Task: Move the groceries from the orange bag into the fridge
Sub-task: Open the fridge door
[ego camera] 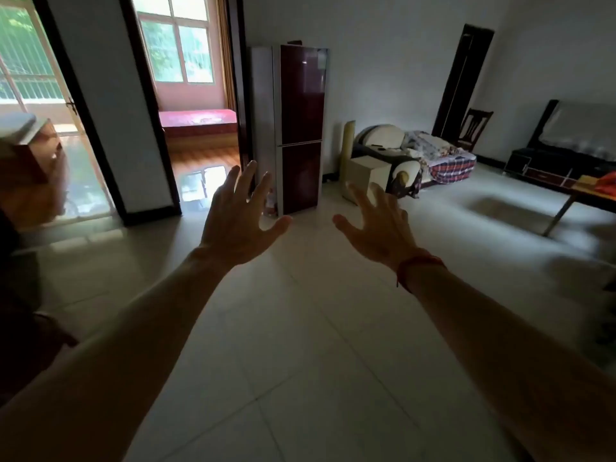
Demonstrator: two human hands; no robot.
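Observation:
A tall dark-red fridge with two shut doors stands against the far wall, between a doorway and a sofa. Both my arms stretch out in front of me over the tiled floor. My left hand has its fingers spread and holds nothing. My right hand, with a red string on its wrist, is also spread and empty. At the far right edge something orange, perhaps the bag, lies on a dark low table; only a sliver of it shows.
A sofa with blankets and a cream box stand right of the fridge. A wooden chair and a dark cabinet line the right wall. An open doorway leads to a bedroom on the left. Pale floor tiles lie between me and the fridge.

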